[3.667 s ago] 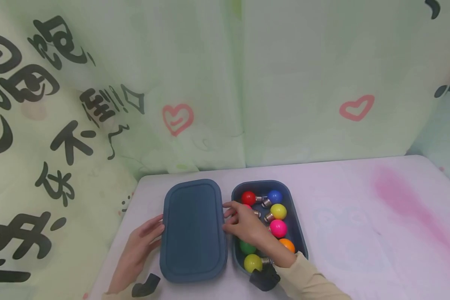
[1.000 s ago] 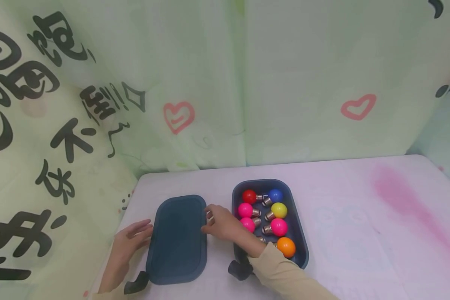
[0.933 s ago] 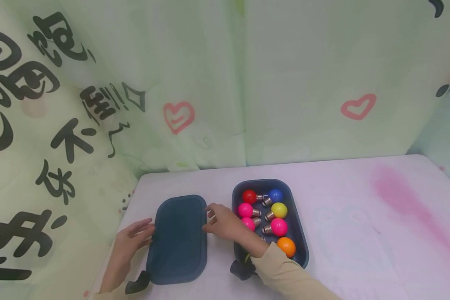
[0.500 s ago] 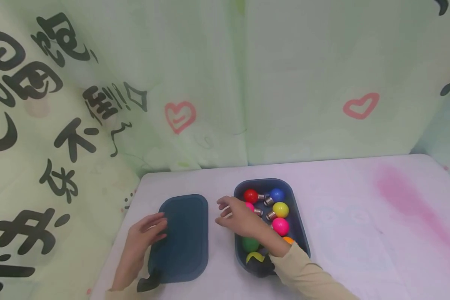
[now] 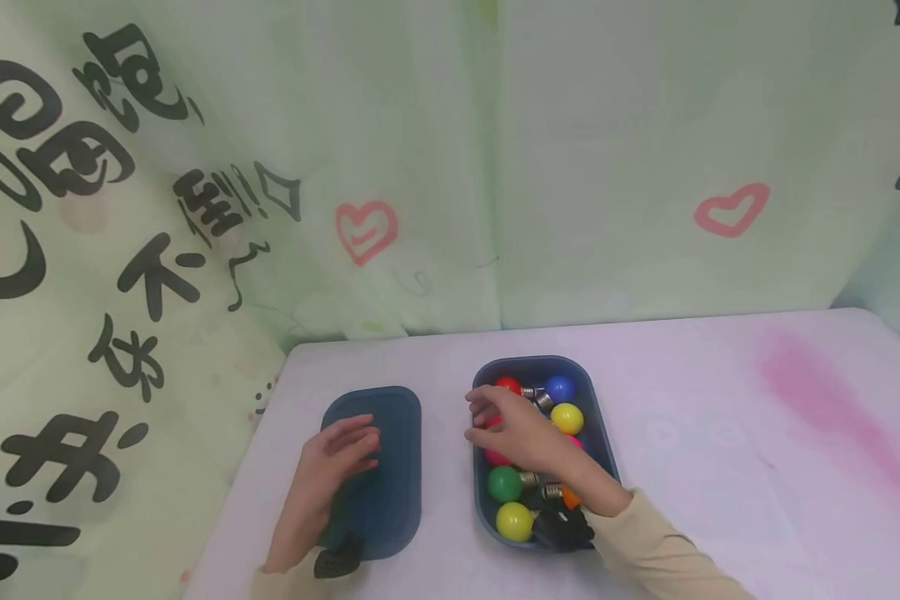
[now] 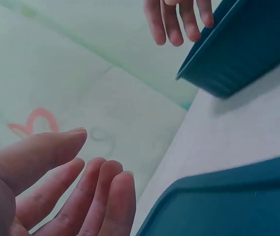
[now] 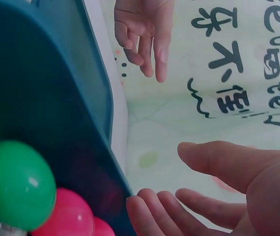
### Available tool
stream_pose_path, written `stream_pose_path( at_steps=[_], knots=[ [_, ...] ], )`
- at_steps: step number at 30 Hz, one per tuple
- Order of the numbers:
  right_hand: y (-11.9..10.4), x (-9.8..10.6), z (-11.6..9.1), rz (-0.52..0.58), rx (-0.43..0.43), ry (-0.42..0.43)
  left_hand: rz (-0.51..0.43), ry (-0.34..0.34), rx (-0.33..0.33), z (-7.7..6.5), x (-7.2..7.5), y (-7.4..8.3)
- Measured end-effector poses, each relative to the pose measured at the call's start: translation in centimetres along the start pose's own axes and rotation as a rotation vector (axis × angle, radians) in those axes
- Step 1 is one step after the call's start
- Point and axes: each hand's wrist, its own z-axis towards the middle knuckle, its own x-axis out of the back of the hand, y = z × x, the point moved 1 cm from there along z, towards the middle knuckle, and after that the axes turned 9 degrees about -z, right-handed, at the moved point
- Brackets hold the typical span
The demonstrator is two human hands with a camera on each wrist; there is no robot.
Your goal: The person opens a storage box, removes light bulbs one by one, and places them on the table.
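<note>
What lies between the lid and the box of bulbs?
In the head view, a bare strip of table separates the lid from the box; the right hand slightly overhangs its box side.

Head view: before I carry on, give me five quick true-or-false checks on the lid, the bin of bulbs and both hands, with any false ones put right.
1. The lid is set over the bin. False: it lies to the left of the bin, apart from it, and the bin is uncovered.
2. The left hand holds nothing. True.
3. The right hand grips a bulb. False: the right hand is empty.
4. The green bulb lies next to a yellow bulb near the front of the bin. True.
5. The blue bulb lies at the near end of the bin. False: it is at the far end, beside a red bulb.
</note>
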Motion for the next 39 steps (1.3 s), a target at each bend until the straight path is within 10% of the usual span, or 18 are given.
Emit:
stream_pose_path(
  at_steps=[39],
  knots=[
    [3.8, 4.0, -2.7, -0.046, -0.059, 0.015, -0.004, -0.181, 0.080, 0.5, -9.5, -2.0]
  ],
)
